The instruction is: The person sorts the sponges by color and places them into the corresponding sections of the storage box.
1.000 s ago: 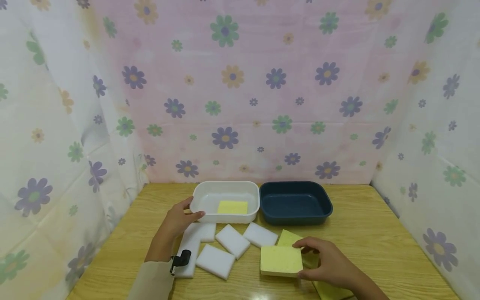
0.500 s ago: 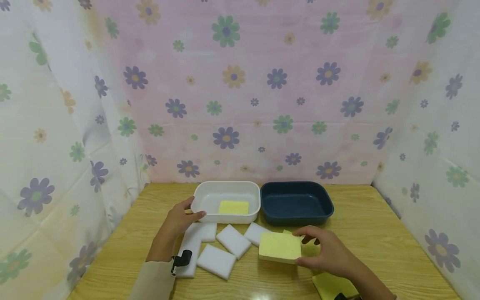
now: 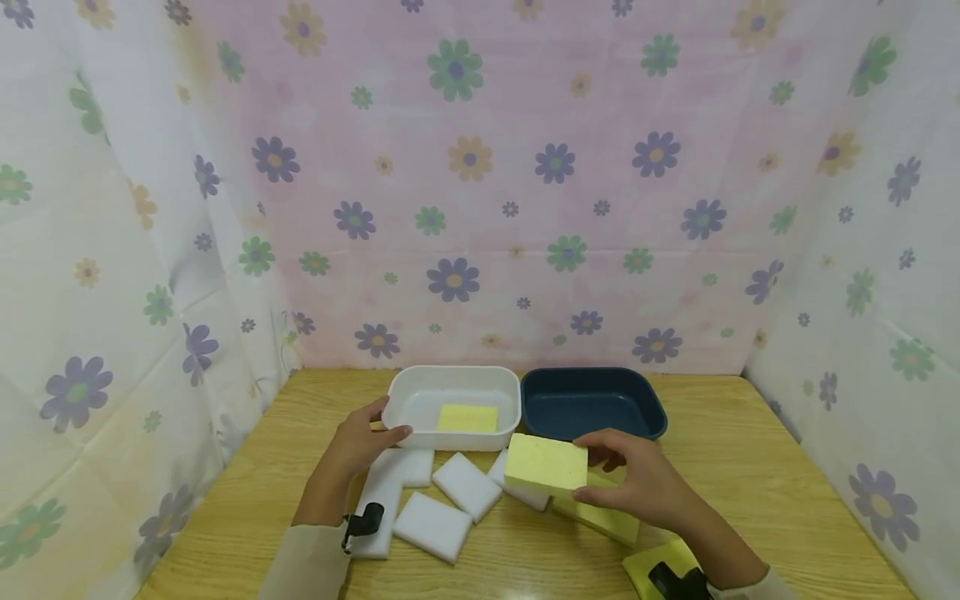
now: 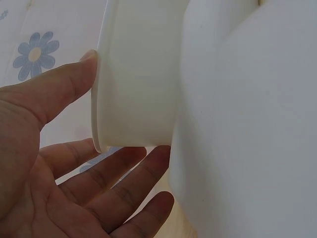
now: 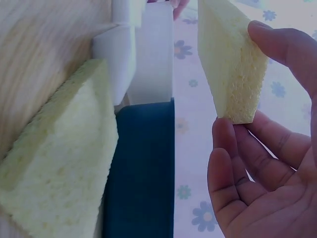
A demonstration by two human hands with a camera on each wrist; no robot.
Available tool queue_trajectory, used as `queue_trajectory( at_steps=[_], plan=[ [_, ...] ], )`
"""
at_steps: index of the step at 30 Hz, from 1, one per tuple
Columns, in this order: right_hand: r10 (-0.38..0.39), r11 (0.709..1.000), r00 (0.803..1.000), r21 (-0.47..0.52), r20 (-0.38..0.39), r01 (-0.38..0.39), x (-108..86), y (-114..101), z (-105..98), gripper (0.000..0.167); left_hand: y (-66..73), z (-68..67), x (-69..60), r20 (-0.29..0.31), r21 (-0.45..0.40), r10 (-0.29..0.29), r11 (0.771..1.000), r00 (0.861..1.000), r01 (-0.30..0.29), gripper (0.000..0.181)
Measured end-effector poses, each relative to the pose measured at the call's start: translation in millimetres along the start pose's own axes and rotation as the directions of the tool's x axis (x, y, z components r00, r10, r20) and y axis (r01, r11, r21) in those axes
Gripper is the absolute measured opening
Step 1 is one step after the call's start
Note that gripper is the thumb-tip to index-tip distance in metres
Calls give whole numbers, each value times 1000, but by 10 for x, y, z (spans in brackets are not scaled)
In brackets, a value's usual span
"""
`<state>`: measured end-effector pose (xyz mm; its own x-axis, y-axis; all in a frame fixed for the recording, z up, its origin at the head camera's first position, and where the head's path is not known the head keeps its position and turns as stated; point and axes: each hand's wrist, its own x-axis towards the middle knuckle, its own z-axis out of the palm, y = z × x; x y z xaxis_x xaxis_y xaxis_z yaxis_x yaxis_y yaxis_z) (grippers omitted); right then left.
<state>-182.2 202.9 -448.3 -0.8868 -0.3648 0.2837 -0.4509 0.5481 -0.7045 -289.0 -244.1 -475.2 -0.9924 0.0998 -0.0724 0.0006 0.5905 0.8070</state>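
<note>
In the head view, my right hand (image 3: 630, 477) holds a yellow sponge (image 3: 546, 463) by its right end, raised above the table. The right wrist view shows the thumb on one face of the held sponge (image 5: 233, 64) and fingertips at the opposite edge. My left hand (image 3: 360, 442) grips the left end of a white rectangular tub (image 3: 453, 440), thumb at the front rim. In the left wrist view, thumb and fingers span the end of the white tub (image 4: 141, 74). Another yellow sponge (image 3: 457, 418) lies flat inside it.
A dark blue tub (image 3: 592, 408) stands against the white tub's right side. Several white sponges (image 3: 433, 527) lie in front of the white tub. More yellow sponges (image 3: 611, 518) lie beneath and beside my right hand. Floral cloth (image 3: 480, 183) surrounds the wooden table (image 3: 757, 475).
My right hand has lifted the yellow sponge and carried it away from me and slightly left, toward the tubs. The left hand stays at the white tub.
</note>
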Motion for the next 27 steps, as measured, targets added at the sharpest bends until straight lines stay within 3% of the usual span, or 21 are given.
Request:
queue_trajectory(
  at_steps=[11, 27],
  plan=[
    [31, 999, 997, -20, -68, -32, 198, -98, 2, 59, 25, -6, -14, -3, 24, -3, 1000, 1000, 3, 99],
    [52, 997, 994, -53, -98, -57, 569, -164, 60, 62, 28, 0, -8, -4, 23, 3, 1000, 1000, -3, 97]
  ],
)
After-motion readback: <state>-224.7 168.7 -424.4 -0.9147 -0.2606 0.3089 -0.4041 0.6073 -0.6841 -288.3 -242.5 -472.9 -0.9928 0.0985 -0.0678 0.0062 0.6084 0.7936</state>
